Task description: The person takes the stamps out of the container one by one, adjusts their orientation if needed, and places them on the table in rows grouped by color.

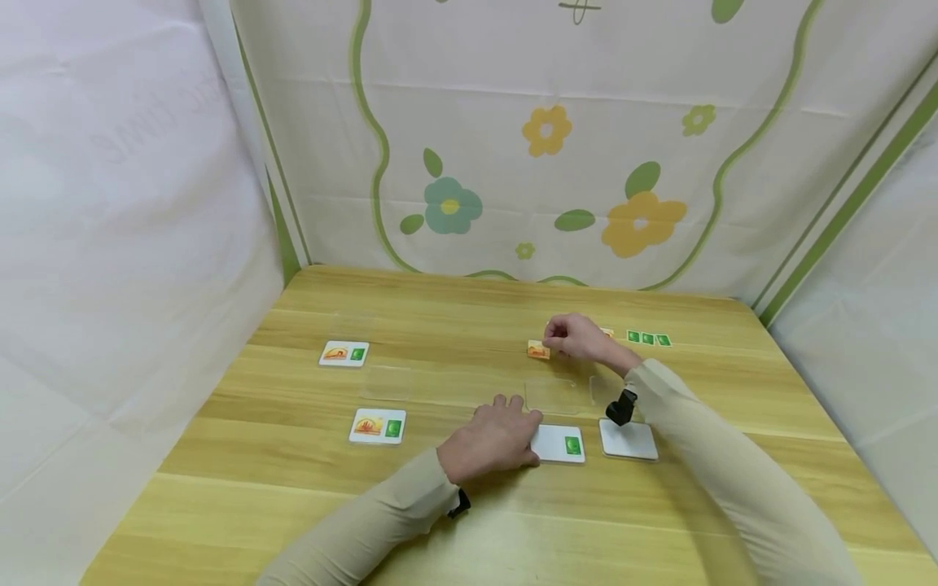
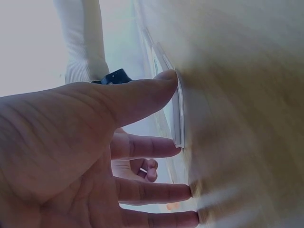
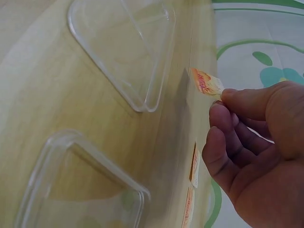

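Note:
My right hand [image 1: 579,335] pinches a small orange picture sticker [image 3: 207,83] between thumb and forefinger, above the far part of the table. Its other fingers are curled in. My left hand [image 1: 493,439] holds a white card in a clear plastic case [image 1: 560,444] by its near and far edges, thumb on one and forefinger on the other. A green sticker [image 1: 572,445] sits at that card's right side. The left hand's other fingertips rest on the wood. A plain white card [image 1: 628,439] lies under the right forearm.
Two cards with orange and green pictures, one nearer [image 1: 377,426] and one farther [image 1: 344,354], lie at left. Clear plastic lids [image 1: 553,396] stand across the middle. Several green stickers [image 1: 648,338] lie beyond the right wrist. Fabric walls [image 1: 498,163] border the table.

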{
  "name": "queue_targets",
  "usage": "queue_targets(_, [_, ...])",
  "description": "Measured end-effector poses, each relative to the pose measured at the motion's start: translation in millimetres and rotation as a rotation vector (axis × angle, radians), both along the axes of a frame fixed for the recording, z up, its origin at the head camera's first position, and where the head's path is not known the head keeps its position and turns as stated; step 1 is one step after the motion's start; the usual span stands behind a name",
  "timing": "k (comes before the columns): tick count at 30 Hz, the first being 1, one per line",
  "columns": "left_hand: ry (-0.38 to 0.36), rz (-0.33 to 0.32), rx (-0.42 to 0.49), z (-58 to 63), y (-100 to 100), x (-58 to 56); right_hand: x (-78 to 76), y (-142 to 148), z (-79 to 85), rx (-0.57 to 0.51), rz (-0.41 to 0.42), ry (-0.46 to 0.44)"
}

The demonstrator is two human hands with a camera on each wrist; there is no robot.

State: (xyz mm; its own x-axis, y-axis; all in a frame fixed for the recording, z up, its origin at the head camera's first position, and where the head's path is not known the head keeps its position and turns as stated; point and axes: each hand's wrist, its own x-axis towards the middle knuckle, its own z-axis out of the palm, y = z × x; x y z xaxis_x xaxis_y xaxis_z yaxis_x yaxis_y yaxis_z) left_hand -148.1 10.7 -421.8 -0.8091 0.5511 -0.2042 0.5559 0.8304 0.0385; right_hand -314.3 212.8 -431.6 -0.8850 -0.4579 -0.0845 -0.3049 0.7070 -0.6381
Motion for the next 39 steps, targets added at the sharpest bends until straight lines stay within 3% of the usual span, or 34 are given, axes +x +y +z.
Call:
queue_targets(14, [0.000,0.003,0.020,-0.8,-0.8,2.1,-12.9,3.3,0.2,-0.032,0.037,0.078])
queue_targets(21, [0.012,0.001,0.015,0.5,-1.0,2.3,-22.6,6.0,2.7,0.026,-0.007,0.052])
queue_targets(29, [0.026,-0.009,0.005,2.3,-1.5,2.9,-26.5,5.3,3.9,0.051,0.002,0.071])
queue_targets(39, [0.047,-0.016,-0.001,1.5,-1.6,3.2,-36.5,-3.4,1.4,0.083,-0.011,0.148])
